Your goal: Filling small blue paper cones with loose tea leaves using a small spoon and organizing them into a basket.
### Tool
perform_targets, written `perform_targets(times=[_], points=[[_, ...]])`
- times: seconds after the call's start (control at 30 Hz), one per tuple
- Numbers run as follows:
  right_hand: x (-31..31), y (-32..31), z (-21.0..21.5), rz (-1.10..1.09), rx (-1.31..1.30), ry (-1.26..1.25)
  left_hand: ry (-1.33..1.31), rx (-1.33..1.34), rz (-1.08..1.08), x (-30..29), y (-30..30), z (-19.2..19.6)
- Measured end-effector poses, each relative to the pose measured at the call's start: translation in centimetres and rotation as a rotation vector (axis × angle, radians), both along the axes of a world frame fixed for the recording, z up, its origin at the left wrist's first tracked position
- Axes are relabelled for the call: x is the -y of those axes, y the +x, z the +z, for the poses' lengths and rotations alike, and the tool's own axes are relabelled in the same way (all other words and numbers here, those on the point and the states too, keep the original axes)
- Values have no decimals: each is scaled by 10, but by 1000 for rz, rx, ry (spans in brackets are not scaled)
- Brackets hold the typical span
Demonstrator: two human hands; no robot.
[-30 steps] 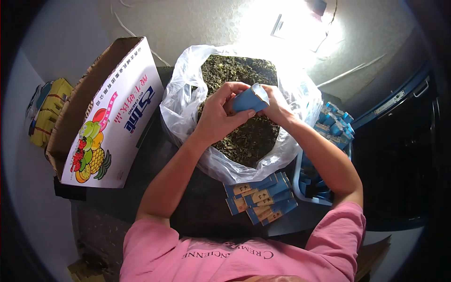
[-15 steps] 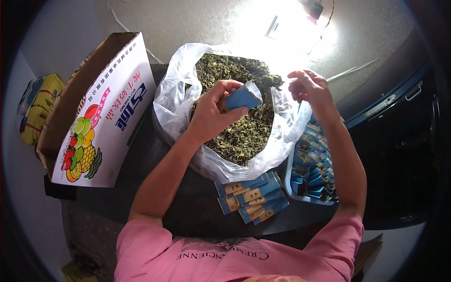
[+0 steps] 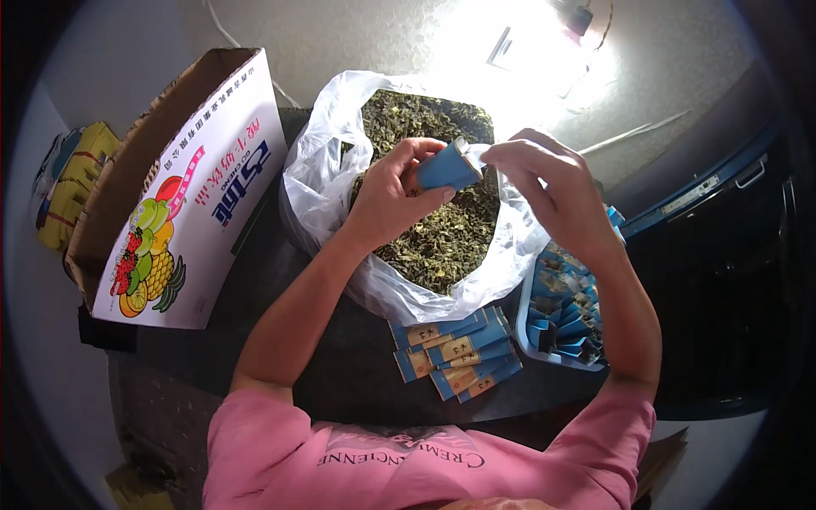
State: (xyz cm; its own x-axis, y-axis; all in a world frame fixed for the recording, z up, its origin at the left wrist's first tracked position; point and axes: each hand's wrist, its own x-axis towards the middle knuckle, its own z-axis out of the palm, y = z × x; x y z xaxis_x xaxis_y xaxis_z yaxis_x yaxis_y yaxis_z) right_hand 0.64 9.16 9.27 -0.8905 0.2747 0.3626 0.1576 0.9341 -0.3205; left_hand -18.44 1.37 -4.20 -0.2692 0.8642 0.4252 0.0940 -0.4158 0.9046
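Two hands are working above a crinkled clear plastic bag (image 3: pixel 323 183) of dried leaves (image 3: pixel 442 238): left hand (image 3: pixel 393 197) fingers gripping a flat blue sachet (image 3: pixel 448 168), long axis tilting up-right, right hand (image 3: pixel 552 191) fingers pinching its open mouth.

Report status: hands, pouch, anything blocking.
Left hand grips small blue pouch over bag of dried leaves. Right hand pinches at pouch's top end. Nothing between the hands; flat pouch stack lies nearer the body.
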Motion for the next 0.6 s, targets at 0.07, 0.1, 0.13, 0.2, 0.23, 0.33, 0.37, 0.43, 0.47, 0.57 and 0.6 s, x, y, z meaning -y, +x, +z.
perform_targets(times=[0.07, 0.1, 0.13, 0.2, 0.23, 0.33, 0.37, 0.43, 0.47, 0.57, 0.6], points=[[7, 4, 1, -44, -114, 112, -6, 13, -2, 1, -1, 1], [7, 5, 1, -66, -164, 139, 11, -11, 7, 0, -2, 0], [9, 9, 2, -57, -154, 135, 28, -34, 19, 0, -4, -2], [10, 17, 1, -184, -192, 297, 6, -45, 58, 3, -10, -5], [15, 23, 1, -203, -195, 333, -2, 25, -7, 7, -9, -1], [51, 54, 13, -233, -118, 742, 77, 175, -105, 3, -10, -11], [73, 71, 26, -203, -73, 887, 60, 102, -101, 0, -4, -4], [103, 122, 23, -21, -130, 1146, 63, -7, -40, 2, -8, -7], [104, 153, 11, 72, -321, 1330, 120, -27, -51, -4, -5, -8], [144, 116, 10, 333, -1122, 1277, 49, -87, -16, -2, -1, 4], [138, 123, 6, 350, -1153, 1229, 3, -104, 20, 7, -12, 0]])
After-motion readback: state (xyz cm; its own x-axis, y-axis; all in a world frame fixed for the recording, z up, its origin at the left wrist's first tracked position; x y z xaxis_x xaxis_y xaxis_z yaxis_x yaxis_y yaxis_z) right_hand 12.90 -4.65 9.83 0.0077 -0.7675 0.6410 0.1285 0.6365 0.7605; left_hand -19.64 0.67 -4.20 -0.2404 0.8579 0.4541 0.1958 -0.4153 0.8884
